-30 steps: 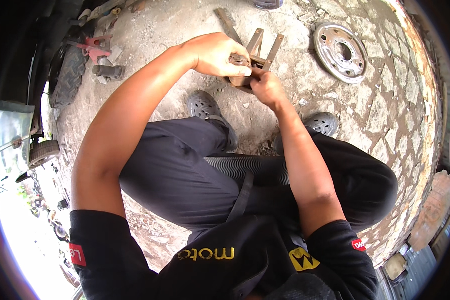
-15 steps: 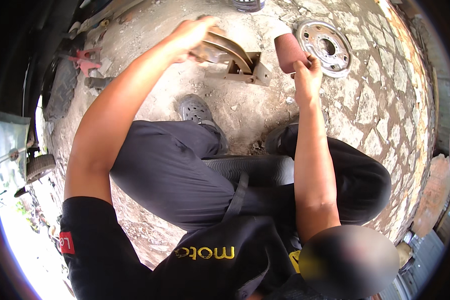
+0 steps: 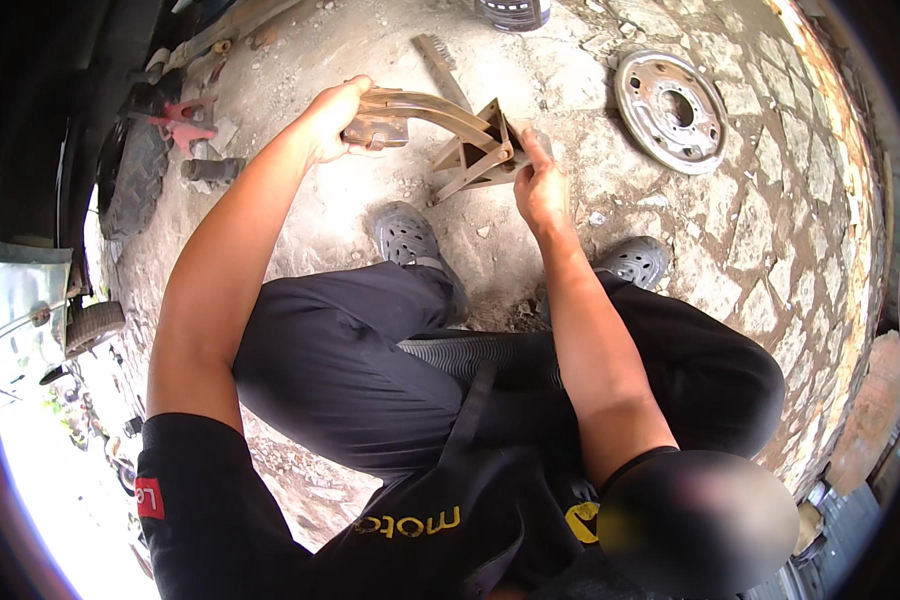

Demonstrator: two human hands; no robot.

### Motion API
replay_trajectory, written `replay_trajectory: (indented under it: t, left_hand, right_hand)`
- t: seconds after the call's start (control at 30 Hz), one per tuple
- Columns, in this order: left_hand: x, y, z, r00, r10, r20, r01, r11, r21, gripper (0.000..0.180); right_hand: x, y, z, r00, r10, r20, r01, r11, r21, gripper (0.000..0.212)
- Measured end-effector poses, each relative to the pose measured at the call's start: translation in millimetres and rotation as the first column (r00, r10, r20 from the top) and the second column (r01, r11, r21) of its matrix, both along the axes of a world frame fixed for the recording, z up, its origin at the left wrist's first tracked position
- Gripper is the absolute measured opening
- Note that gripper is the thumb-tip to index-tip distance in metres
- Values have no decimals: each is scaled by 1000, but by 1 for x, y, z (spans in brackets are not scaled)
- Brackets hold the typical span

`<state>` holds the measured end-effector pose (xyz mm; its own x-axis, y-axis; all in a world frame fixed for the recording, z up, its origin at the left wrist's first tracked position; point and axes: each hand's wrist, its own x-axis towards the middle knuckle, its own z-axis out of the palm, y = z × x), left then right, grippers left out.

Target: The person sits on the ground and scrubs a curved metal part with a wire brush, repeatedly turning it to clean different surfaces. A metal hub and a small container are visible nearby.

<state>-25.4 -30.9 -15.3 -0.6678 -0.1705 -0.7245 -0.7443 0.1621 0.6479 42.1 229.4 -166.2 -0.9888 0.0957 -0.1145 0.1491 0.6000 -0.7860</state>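
Note:
A rusty brown metal bracket (image 3: pixel 435 108) with a long curved arm and an open, angular box end is held up above the ground. My left hand (image 3: pixel 340 115) is closed around the left end of its curved arm. At the box end, my right hand (image 3: pixel 544 190) has its fingers closed against the bracket's right edge. A pale greyish flat piece of sandpaper (image 3: pixel 540 145) seems to show by those fingertips; the rest is hidden. Just behind the bracket, a wire brush (image 3: pixel 438 62) lies on the ground.
A round silver metal disc with holes (image 3: pixel 633 100) lies on the stony ground at right. A dark tub (image 3: pixel 515 14) stands at the far edge. To the left are a red metal stand (image 3: pixel 185 125), a short dark cylinder (image 3: pixel 212 170) and a tyre (image 3: pixel 135 185). My shoes (image 3: pixel 405 232) are close below.
My right hand has moved left from beside the disc to the bracket's box end, and the sandpaper's reddish face no longer shows. The bracket has turned and the wire brush has come into view.

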Motion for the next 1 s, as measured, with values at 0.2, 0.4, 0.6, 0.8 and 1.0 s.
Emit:
replay_trajectory:
  t: [0.2, 0.4, 0.6, 0.8, 1.0]
  left_hand:
    - [15, -29, -24, 1000, -8, -28, 9, 1000, 27, 51]
    - [21, 12, 13, 995, -32, -93, 50, 979, 199, 51]
    - [28, 17, 12, 983, -72, -170, 109, 970, 218, 67]
    - [36, 23, 14, 983, -103, -155, 130, 975, 180, 70]
    - [31, 30, 11, 970, -182, -160, 200, 975, 100, 71]
  right_hand:
    - [-10, -13, 21, 995, -11, -102, -23, 944, -329, 55]
    - [-11, -48, 56, 973, 197, -122, -190, 980, 67, 56]
    - [-15, -43, 33, 907, 360, -218, -253, 881, 400, 71]
    - [-3, -50, 49, 934, 289, -209, -340, 898, -278, 73]
    - [-10, -33, 22, 937, 313, -157, -324, 945, -52, 80]
